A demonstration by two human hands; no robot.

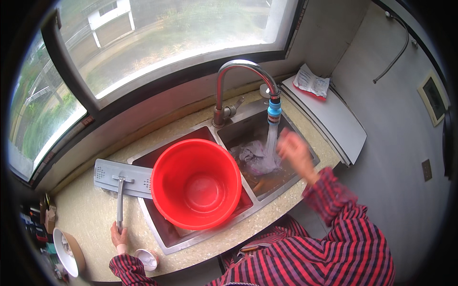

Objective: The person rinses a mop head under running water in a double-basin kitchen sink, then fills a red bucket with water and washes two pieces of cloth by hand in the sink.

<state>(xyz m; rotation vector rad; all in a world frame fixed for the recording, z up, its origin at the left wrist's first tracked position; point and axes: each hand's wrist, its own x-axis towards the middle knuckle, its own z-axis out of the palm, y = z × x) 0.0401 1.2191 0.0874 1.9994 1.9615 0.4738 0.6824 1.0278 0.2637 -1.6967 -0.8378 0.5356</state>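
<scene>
On the counter's left, my left hand [119,236] is closed around the end of the metal handle [120,203] of a grey flat mop head [107,177]. One end of that mop head meets the side of a red plastic basin [200,191], which sits over the left sink bowl. My right hand [295,150], blurred, hovers over the right sink bowl [264,195], just right of the running water. Its fingers are bent, and the blur hides whether it holds anything. Water from the faucet [247,64] falls through a blue nozzle [274,112] onto a wet, pale cloth or plastic bag [254,153].
A paper cup [147,260] with white contents stands near my left wrist. Further left is a round container [68,254]. White boards [329,114] with a crumpled packet [312,81] on top lie to the right of the sink. A window [171,39] runs behind the counter.
</scene>
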